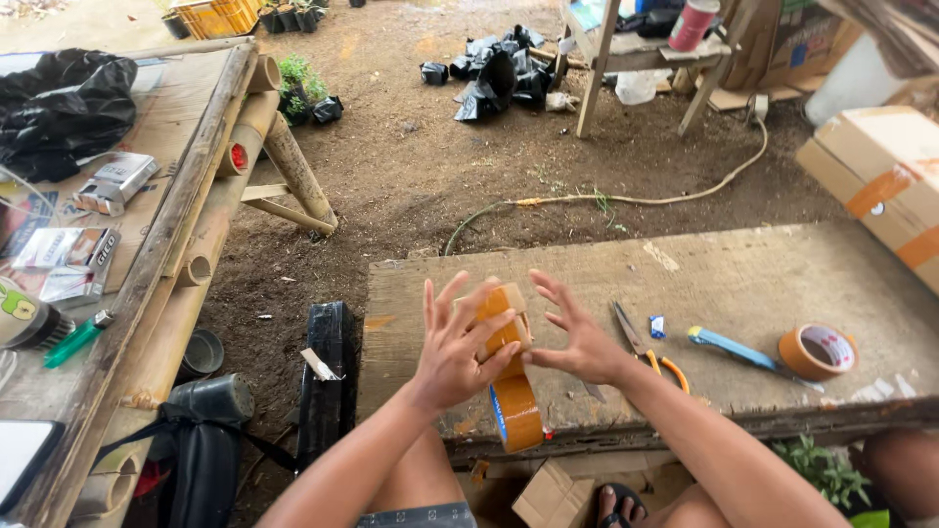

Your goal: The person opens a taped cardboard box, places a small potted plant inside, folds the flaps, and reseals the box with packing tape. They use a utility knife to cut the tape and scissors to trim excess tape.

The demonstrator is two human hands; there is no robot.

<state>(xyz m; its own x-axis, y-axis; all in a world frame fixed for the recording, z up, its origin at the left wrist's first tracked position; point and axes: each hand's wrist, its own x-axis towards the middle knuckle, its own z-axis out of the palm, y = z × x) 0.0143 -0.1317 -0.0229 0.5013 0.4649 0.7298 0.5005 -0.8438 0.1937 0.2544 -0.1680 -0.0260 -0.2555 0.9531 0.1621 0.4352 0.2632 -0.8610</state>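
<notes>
My left hand (452, 344) holds a small cardboard box (501, 315) partly wrapped in brown tape, above the near edge of a worn wooden bench (743, 274). The thumb and palm grip it while the fingers stay spread. My right hand (579, 338) is beside the box with fingers apart, its thumb touching the taped side. A brown tape roll (515, 413) hangs below the box on a strip of tape, in front of the bench edge.
On the bench lie orange-handled scissors (646, 352), a blue utility knife (732, 349) and a second tape roll (818, 352). A large taped carton (880, 171) stands at the right. A bamboo table (210, 196) with a black bag and small packs is at the left.
</notes>
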